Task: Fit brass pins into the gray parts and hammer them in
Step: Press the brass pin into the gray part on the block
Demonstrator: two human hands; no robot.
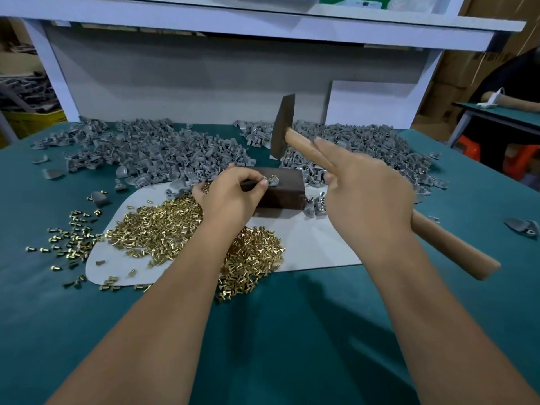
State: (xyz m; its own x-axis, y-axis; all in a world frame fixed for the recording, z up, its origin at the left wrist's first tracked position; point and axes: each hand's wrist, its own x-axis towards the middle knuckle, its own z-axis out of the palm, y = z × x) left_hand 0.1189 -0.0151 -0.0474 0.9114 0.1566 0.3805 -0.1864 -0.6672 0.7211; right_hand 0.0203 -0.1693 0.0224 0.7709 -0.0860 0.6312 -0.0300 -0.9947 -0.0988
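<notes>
Pinching a gray part [270,181] with a brass pin [271,178] standing in it, left hand [233,194] down on the dark block [282,190], fingertips [263,184] curled tight round the piece at the block's top face. Looks like the pin is seated but not yet driven; head showing proud of the part, though small in the picture and hard to be sure of.

Gripping the hammer [283,127] in the right hand [368,194], palm wrapped round the wooden handle, forefinger and middle finger stretched out along the shaft toward the head. Raised above and just behind the block, head tilted, face aimed down toward the pin. Handle end sticking out past the wrist to the right.

Hammering step, then, by the look of it: strike pending. Calls for a short, square blow on the pin head, with the left fingertips kept clear, sitting very near the target as they do. Off-centre hit likely to tip the pin or skid the part off the block.

Spread just beside the left wrist: heap of loose brass pins [163,226] on a pale mat [318,244]. Beyond the block, big piles of gray parts [163,150] across the green table [277,331]; a few pieces already pinned lying at the block's right end [315,204].
</notes>
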